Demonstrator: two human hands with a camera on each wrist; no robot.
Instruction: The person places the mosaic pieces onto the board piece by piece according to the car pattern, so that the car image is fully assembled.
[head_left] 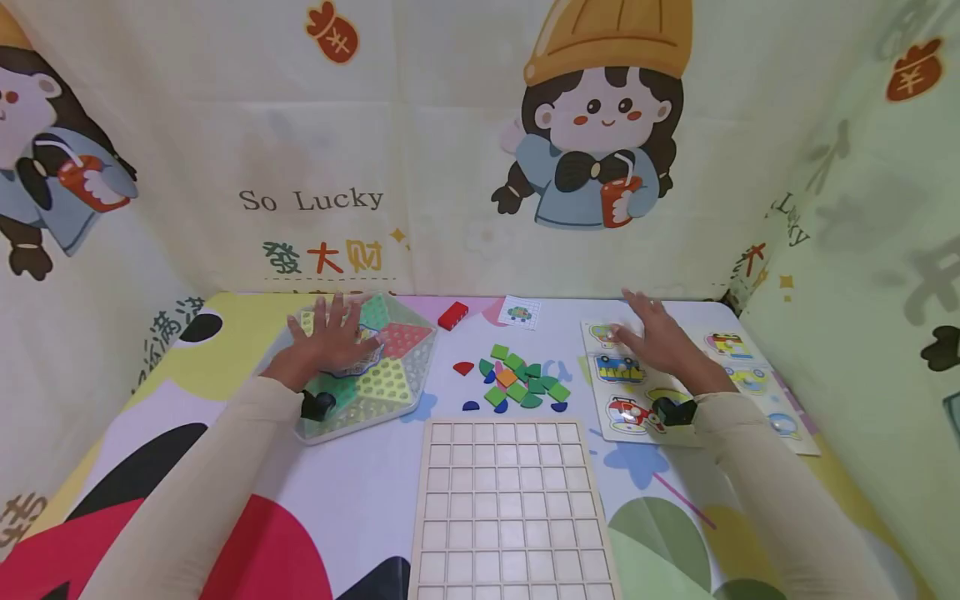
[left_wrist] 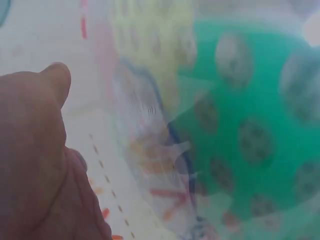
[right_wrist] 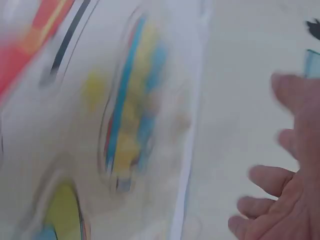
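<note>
Left hand (head_left: pixel 328 343) and right hand (head_left: pixel 666 340) hold nothing, fingers wide. Game board (head_left: pixel 384 379) and puzzle board (head_left: pixel 651 380) sit apart, perhaps leaving the grid (head_left: pixel 513 506) room.

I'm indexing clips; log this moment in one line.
left hand: open, nearest hexagonal tray | right hand: open, nearest vehicle puzzle board | loose pieces: scattered just beyond grid board

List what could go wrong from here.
1. Left hand is over the Chinese checkers board: a clumsy press might shift it.
2. Right hand is over the vehicle puzzle board: a brush could knock it askew.
3. Loose shape tiles lie heaped between those boards: an inward sweep of either hand could scatter them.
</note>
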